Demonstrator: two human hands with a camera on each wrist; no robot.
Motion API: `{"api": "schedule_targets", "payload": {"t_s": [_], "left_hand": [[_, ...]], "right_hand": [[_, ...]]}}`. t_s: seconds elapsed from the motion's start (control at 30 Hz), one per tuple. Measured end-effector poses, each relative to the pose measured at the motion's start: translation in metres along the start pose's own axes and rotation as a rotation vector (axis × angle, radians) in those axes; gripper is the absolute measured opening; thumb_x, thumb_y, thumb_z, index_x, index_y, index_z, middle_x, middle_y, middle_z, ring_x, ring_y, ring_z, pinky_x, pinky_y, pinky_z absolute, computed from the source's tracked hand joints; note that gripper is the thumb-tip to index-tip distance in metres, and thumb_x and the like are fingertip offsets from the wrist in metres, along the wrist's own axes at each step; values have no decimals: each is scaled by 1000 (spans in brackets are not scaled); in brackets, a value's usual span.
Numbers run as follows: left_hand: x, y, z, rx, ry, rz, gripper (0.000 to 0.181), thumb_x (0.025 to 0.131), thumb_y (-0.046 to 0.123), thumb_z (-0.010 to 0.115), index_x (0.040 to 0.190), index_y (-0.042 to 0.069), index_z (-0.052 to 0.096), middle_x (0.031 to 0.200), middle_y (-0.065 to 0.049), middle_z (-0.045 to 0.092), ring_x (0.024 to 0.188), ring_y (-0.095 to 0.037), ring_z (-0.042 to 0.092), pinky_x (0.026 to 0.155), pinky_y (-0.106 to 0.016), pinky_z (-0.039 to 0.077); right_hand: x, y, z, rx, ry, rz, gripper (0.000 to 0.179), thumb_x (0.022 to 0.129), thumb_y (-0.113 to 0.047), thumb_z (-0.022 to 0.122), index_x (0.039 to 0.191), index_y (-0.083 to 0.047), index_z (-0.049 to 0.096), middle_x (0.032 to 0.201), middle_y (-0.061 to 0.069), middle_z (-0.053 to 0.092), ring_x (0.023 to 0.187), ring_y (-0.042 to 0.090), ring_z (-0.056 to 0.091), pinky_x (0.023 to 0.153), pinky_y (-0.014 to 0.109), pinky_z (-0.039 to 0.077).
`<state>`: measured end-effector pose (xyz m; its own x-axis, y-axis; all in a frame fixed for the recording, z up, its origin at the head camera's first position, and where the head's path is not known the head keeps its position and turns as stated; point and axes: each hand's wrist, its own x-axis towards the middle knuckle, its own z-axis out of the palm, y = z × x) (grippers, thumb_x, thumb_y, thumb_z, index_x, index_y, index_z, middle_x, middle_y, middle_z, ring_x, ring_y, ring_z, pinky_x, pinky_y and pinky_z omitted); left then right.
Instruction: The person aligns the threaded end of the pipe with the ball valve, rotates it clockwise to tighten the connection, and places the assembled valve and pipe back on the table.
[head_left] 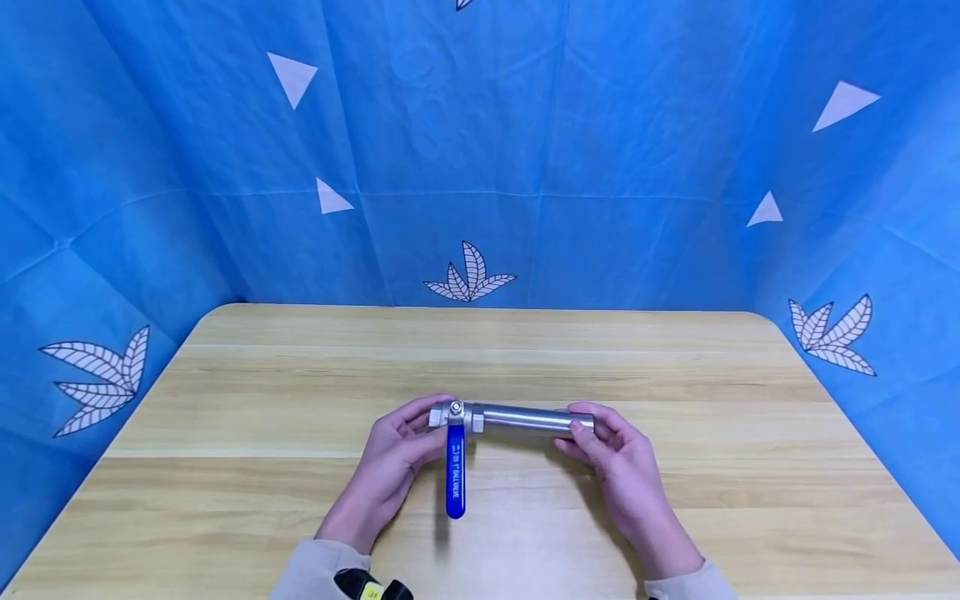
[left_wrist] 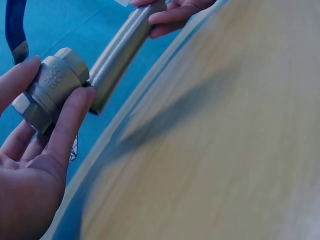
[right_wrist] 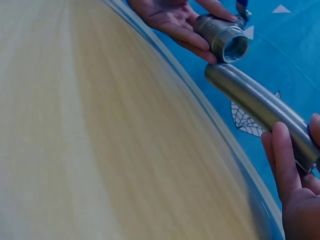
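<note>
My left hand [head_left: 392, 462] grips a metal ball valve [head_left: 477, 418] by its body, thumb and fingers on opposite sides. Its blue lever handle [head_left: 455, 479] points toward me and bears white lettering. In my right hand [head_left: 628, 468] is a smooth metal pipe [head_left: 521, 417], pinched near its right end. Seen from the right wrist, the valve's round opening [right_wrist: 236, 48] is exposed, and the pipe [right_wrist: 257, 95] has its near end just beside and below the rim, not inside. Whether the two touch there I cannot tell. Both are held above the table.
A light wooden table [head_left: 300, 375] with rounded far corners lies beneath the hands. Blue cloth [head_left: 480, 125] with white triangles and leaf prints hangs behind it and on both sides. A black strap with a yellow label [head_left: 371, 591] sits at the left wrist.
</note>
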<state>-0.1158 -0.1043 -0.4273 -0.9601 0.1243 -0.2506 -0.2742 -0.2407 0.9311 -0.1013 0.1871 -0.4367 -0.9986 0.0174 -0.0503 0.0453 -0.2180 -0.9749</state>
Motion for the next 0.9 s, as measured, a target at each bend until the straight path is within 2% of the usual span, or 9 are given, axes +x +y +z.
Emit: {"api": "schedule_targets", "payload": {"t_s": [0.2,0.3,0.57,0.9], "left_hand": [[1,0,-3,-32,51,37,56,93,-3,74,147,5,62,137,-8,74,108,-16,76,92,-27,64],[1,-1,-4,-31,64,33,55,94,-3,73,147,5,62,137,-8,74,108,-16,76,93,-27,64],[2,-3,0,-6,31,-6,54,93,-3,74,146,4,62,133,-8,75,108,-18,76,91,-27,65],[3,-3,-1,-9,46,-17,54,94,-4,72,146,4,62,135,-10,74,105,-17,77,91,-28,66]], "right_hand": [[1,-3,-6,80,18,2,21,107,-4,61,126,-2,70,119,3,74,110,15,75,98,33,65],[1,-4,-9,116,14,4,21,109,-6,59,126,-3,71,120,2,72,111,15,75,98,33,65],[2,-3,-9,123,-2,6,21,108,-6,59,125,-6,72,120,2,72,110,16,75,97,32,65],[2,-3,-10,134,-23,13,23,109,-6,59,127,-4,71,121,3,71,109,17,76,97,31,65]]}}
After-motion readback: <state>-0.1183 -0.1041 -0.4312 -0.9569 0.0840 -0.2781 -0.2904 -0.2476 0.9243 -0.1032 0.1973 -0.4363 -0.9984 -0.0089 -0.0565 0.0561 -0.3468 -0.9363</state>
